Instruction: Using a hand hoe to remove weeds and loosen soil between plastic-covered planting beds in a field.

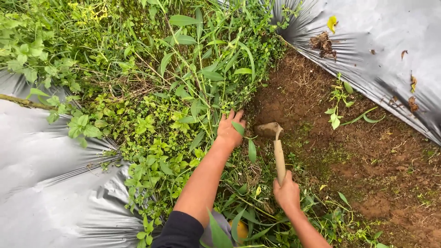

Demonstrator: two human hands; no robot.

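1. The head view shows a garden strip of brown bare soil (pixel 367 156) between two sheets of shiny grey plastic mulch (pixel 386 50), with a thick patch of green weeds (pixel 151 105) on the left part of the strip.
2. The step in hand seems to be weeding. The left hand (pixel 229 130) is closed around a bunch of weed stems at the edge of the patch. The right hand (pixel 286 192) is closed firmly on the wooden handle of a small hoe (pixel 275 142), and its muddy blade rests on the soil just beside the left hand.
3. The next cut, as a judgement, needs the blade to go under the roots while the fingers stay away from it.
4. Other things: a few single weeds (pixel 337 108) stand in the cleared soil, and dry leaves (pixel 323 44) lie on the right sheet. The dense stems hide the roots, and the plastic edge lies near the blade.
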